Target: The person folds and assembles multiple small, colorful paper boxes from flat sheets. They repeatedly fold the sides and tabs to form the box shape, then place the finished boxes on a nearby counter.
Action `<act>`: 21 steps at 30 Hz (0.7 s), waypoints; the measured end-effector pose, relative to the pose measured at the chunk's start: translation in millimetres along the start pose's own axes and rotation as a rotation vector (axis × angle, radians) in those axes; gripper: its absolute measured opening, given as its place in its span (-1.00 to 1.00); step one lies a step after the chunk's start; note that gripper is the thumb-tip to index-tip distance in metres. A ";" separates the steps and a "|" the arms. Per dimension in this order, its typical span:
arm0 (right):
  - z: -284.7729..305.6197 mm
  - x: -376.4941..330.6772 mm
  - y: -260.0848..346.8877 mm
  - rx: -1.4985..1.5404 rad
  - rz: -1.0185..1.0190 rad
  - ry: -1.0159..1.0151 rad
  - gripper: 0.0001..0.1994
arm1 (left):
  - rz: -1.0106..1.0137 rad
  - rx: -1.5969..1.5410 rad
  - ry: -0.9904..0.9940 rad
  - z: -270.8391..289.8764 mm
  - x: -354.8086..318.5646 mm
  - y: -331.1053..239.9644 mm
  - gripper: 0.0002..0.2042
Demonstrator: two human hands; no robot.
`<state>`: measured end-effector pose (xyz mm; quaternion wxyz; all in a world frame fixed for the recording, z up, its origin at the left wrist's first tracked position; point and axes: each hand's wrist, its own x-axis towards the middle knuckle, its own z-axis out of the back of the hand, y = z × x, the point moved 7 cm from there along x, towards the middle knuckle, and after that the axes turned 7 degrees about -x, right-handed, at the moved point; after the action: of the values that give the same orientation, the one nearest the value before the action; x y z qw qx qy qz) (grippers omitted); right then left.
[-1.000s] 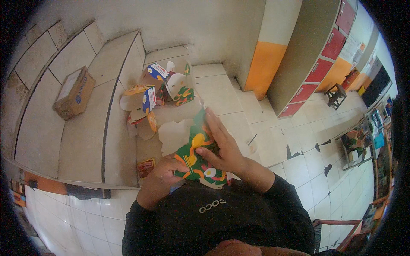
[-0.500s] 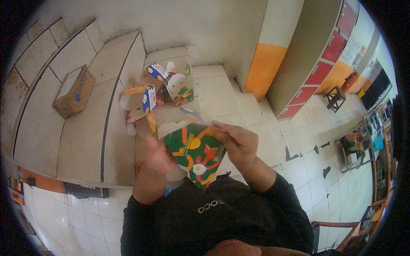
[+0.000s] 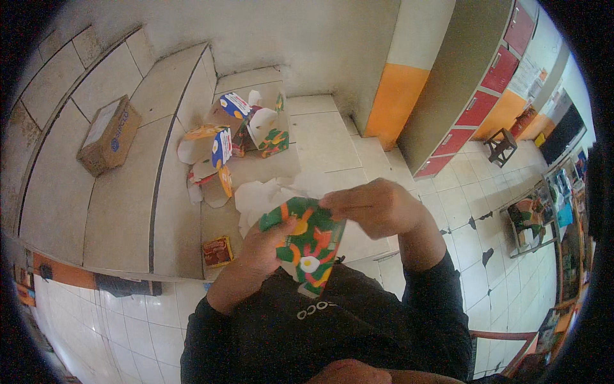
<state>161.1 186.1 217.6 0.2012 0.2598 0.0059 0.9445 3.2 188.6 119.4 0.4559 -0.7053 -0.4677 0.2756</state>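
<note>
A green food carton (image 3: 313,240), printed with orange, red and fried-egg shapes, is held tilted in front of my chest. My left hand (image 3: 265,246) grips its left side, thumb over the printed face. At the top right corner, the fingers of my right hand (image 3: 368,206) pinch the carton's edge. Just beyond it, white sheets of card (image 3: 259,195) lie on the tiled step, partly hidden by the carton. Farther back stand opened cartons: a green one (image 3: 274,142) with white inner flaps and an orange-and-blue one (image 3: 220,150). Next to my left forearm lies a small red-and-yellow packet (image 3: 217,251).
A brown cardboard box (image 3: 110,136) rests on the higher tiled step at left. The tiled ledge (image 3: 320,131) runs back to the wall. At right stand a cabinet with red doors (image 3: 478,109), a small dark stool (image 3: 502,147) and a low rack (image 3: 531,224).
My left hand has closed onto the carton's left side and moved right. The carton has narrowed in view and turned. My right hand has shifted right and up, and the packet now shows fully.
</note>
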 end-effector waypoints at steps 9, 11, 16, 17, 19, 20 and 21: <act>6.6 -14.7 -18.6 0.184 -0.369 -0.363 -0.69 | -0.100 0.352 -0.042 6.4 -8.8 -29.5 -0.69; 2.5 -7.8 -13.5 0.214 -0.414 -0.397 -0.70 | -0.026 0.251 -0.035 -2.0 -6.0 -29.3 -0.69; -4.3 5.0 5.8 0.061 -0.130 -0.220 -0.66 | 0.100 -0.125 -0.044 -1.5 -3.9 -4.3 -0.69; -5.6 6.9 10.6 0.015 -0.044 -0.146 -0.65 | 0.132 -0.220 -0.038 2.0 -1.8 5.7 -0.69; -3.3 8.7 14.2 0.034 0.065 -0.109 -0.68 | 0.219 -0.416 -0.041 10.2 3.0 28.6 -0.68; -2.8 8.2 16.4 0.041 0.118 -0.091 -0.70 | 0.274 -0.515 -0.044 9.4 4.8 35.1 -0.68; -3.9 7.7 17.3 0.006 0.127 -0.054 -0.70 | 0.293 -0.516 -0.033 7.1 4.8 35.9 -0.68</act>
<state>146.6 173.5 220.1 0.1403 0.2856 -0.0129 0.9479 14.0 190.4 84.1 0.2094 -0.8532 -0.4230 0.2219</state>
